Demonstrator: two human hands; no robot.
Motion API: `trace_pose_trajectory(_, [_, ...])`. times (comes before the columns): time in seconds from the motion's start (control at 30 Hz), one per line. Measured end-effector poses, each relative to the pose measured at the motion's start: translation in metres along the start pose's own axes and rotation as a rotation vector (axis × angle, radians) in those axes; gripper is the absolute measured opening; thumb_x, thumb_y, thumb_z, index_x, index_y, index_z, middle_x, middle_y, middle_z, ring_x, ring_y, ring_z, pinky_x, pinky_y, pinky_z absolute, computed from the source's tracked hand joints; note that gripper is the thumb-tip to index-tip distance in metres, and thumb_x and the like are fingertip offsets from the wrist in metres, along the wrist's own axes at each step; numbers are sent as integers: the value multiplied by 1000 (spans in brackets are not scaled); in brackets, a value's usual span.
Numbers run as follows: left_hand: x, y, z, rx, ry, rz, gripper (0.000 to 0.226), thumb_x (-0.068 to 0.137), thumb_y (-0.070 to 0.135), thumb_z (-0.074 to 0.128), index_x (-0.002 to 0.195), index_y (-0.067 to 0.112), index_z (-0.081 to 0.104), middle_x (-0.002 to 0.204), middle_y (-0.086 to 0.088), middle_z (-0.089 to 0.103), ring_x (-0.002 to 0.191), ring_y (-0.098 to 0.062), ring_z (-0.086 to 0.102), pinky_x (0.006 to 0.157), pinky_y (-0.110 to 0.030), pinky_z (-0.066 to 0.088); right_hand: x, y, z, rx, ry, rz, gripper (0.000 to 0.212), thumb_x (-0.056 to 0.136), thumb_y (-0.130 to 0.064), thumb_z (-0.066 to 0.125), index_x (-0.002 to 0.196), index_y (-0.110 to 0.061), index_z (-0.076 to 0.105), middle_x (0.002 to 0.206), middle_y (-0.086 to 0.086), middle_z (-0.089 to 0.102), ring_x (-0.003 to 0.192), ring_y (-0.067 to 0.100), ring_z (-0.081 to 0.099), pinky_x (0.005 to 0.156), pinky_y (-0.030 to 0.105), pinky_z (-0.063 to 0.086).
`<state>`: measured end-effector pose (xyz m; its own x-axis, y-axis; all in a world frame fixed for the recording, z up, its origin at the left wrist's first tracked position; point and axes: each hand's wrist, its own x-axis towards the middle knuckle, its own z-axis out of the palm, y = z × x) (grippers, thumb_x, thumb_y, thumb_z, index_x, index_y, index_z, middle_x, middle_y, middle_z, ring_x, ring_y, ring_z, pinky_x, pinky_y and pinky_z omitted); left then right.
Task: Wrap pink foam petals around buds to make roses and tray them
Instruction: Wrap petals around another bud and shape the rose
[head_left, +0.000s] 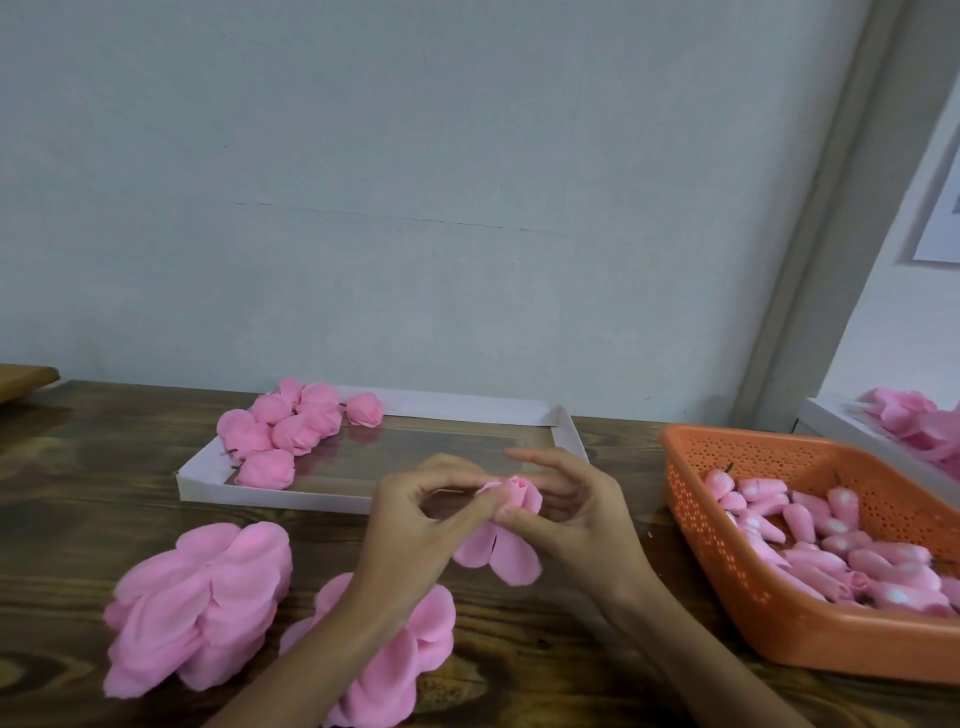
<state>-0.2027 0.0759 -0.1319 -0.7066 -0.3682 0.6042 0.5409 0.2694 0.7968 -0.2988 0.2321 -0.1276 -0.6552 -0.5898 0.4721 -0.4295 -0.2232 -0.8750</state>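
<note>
Above the wooden table, my left hand (415, 525) and my right hand (576, 512) meet around one pink bud (514, 493). Both pinch it together with a pink foam petal piece (501, 558), whose loose lobes hang below my fingers. Two thick stacks of pink petals lie near me: one stack (200, 605) at the left, another stack (400, 649) partly under my left forearm. Several finished roses (291, 428) sit in the left end of a shallow white tray (566, 431) behind my hands.
An orange perforated basket (737, 577) at the right holds several pink buds (831, 540). A white box (841, 426) with more pink petals stands at the far right. A pale wall runs close behind the table. A brown board edge (26, 376) shows at the far left.
</note>
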Motion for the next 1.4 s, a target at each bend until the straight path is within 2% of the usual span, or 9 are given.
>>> trace_pose_trajectory(0.23, [0, 0, -1, -29, -88, -71, 30, 89, 40, 68, 103, 19, 84, 100, -1, 71, 100, -21, 69, 81, -25, 56, 3, -1, -3, 30, -31, -44, 28, 80, -12, 82, 108, -7, 78, 104, 5, 81, 98, 23, 78, 81, 26, 62])
trace_pose_trajectory(0.4, [4, -3, -4, -48, -127, -234, 36, 95, 18, 70, 129, 29, 72, 109, 7, 76, 109, -12, 71, 88, -20, 56, 6, 2, -8, 117, 25, 15, 15, 87, -6, 78, 102, -9, 79, 100, 12, 80, 93, 24, 77, 77, 27, 60])
trace_pose_trajectory(0.47, [5, -4, -4, 63, -158, -320, 34, 90, 24, 81, 123, 31, 73, 109, 11, 78, 107, -8, 72, 86, -21, 58, 7, 3, -11, 135, 60, 25, 16, 87, -13, 79, 103, -12, 79, 101, 12, 79, 94, 25, 76, 78, 28, 60])
trace_pose_trajectory(0.6, [5, -11, -8, -39, -64, -424, 5, 84, 12, 85, 89, 11, 84, 84, -13, 80, 74, -17, 73, 70, -21, 58, 8, 5, -17, 173, 47, 72, 20, 89, -25, 82, 103, -12, 78, 104, 13, 77, 97, 26, 75, 83, 31, 60])
trace_pose_trajectory(0.73, [7, -11, -7, -159, 4, -509, 26, 75, 31, 86, 89, 9, 84, 89, -20, 79, 76, -22, 70, 77, -31, 60, 4, 4, -18, 126, -27, 134, 25, 84, -34, 83, 103, -18, 78, 106, 11, 78, 102, 28, 75, 86, 34, 60])
trace_pose_trajectory(0.93, [1, -9, 2, -42, 82, -364, 11, 90, 18, 78, 80, 19, 82, 77, -10, 77, 77, -22, 75, 77, -27, 61, 3, -2, -9, -26, -92, 43, 16, 88, -13, 83, 101, -19, 79, 103, 7, 80, 98, 24, 76, 81, 31, 61])
trace_pose_trajectory(1.1, [-5, -6, 9, 17, 159, -228, 16, 88, 5, 79, 77, 16, 79, 71, -7, 76, 72, -18, 75, 67, -22, 58, 1, -7, -3, -177, -58, 45, 24, 84, -23, 86, 105, -16, 77, 103, 1, 80, 98, 23, 76, 88, 46, 64])
trace_pose_trajectory(1.23, [-6, -7, 9, -14, 148, -155, 10, 82, 19, 81, 91, 13, 82, 82, -4, 80, 80, -21, 77, 69, -24, 61, -1, -9, 3, -202, 9, 56, 38, 76, -40, 85, 104, -16, 76, 100, -1, 80, 95, 20, 76, 84, 46, 65])
trace_pose_trajectory(1.4, [-5, 0, 7, -126, 148, -203, 17, 89, 28, 70, 94, 22, 85, 87, -9, 80, 85, -19, 78, 72, -22, 60, 0, -7, 2, -145, 29, 100, 18, 84, -19, 87, 99, -14, 77, 98, 3, 79, 94, 20, 77, 78, 36, 65])
